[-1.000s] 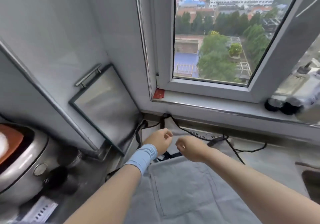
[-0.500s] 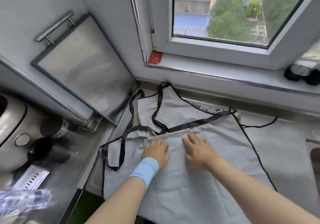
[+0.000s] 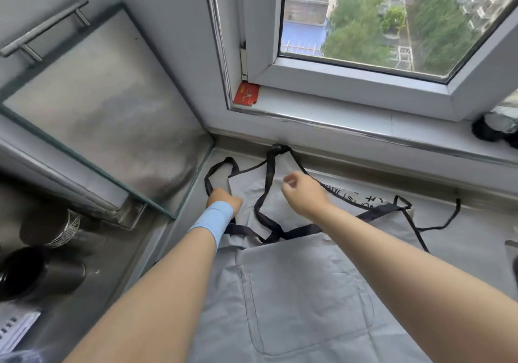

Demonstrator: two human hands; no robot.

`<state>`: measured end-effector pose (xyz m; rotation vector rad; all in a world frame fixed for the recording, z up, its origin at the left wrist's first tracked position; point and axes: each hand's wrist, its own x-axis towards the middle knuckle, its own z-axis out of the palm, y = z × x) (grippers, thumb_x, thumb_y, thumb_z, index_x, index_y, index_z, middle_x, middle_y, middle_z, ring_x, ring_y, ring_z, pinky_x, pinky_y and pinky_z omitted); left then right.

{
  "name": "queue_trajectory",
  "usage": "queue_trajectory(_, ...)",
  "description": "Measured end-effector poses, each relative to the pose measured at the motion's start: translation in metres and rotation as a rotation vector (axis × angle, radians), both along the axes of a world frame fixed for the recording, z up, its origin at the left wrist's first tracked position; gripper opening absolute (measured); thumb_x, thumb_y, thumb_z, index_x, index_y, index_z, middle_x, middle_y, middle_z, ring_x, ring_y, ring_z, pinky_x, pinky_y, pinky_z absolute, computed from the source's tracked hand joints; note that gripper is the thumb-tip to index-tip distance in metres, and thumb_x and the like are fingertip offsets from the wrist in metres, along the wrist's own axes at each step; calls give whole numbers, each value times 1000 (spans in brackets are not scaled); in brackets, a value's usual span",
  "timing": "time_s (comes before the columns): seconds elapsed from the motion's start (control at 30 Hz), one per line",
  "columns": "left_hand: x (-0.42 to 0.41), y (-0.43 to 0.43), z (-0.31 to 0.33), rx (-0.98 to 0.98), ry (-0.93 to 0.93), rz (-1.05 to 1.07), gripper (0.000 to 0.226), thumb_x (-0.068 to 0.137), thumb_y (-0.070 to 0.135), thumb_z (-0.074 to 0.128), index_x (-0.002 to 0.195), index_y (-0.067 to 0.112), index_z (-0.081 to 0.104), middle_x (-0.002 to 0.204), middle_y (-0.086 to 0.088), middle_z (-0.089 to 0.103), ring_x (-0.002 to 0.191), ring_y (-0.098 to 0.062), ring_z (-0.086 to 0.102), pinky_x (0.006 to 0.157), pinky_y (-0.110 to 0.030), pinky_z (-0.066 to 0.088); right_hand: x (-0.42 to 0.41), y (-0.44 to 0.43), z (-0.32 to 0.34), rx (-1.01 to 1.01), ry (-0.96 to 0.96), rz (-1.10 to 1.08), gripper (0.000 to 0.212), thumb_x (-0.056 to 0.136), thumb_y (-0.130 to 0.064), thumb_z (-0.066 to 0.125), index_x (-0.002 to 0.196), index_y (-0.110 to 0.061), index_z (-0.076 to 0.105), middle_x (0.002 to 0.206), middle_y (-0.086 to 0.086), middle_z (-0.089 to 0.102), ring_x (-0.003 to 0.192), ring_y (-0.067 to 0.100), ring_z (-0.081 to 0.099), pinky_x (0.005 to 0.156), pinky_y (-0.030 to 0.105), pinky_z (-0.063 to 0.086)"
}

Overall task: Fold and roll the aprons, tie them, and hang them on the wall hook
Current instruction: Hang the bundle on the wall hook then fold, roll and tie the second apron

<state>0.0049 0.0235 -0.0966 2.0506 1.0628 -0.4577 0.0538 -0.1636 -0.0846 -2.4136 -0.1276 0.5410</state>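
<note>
both hands have left the fold: left hand fisted on one grey apron, right hand loosely curled.

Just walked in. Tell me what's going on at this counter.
A person is laying out a grey apron with black straps on the counter under the window. The left hand, with a blue wristband, is closed at the bib's left corner by a strap loop. The right hand hovers loosely curled over the bib. No fold, roll or tie shows yet; the straps lie loose and tangled.
</note>
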Motion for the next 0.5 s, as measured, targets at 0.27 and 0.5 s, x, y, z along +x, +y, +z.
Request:
queue_trajectory(0.27,5,10,5,-151,-270,-139,33,90,8,59,122,17,56,110,2,60,98,-16,53,87,-24,40,9,56,-16,428,488,-319,100,87,-24,70,155,-27,-3,113,11,60,68,19,69,64,35,61)
queue_trajectory(0.5,19,23,63,-240,-393,-124,15,85,14,57,70,15,52,67,-2,45,64,-16,40,60,-27,32,36,31,14,357,137,-297,32,74,-34,51,89,-23,77,86,-9,68,88,18,58,73,32,44)
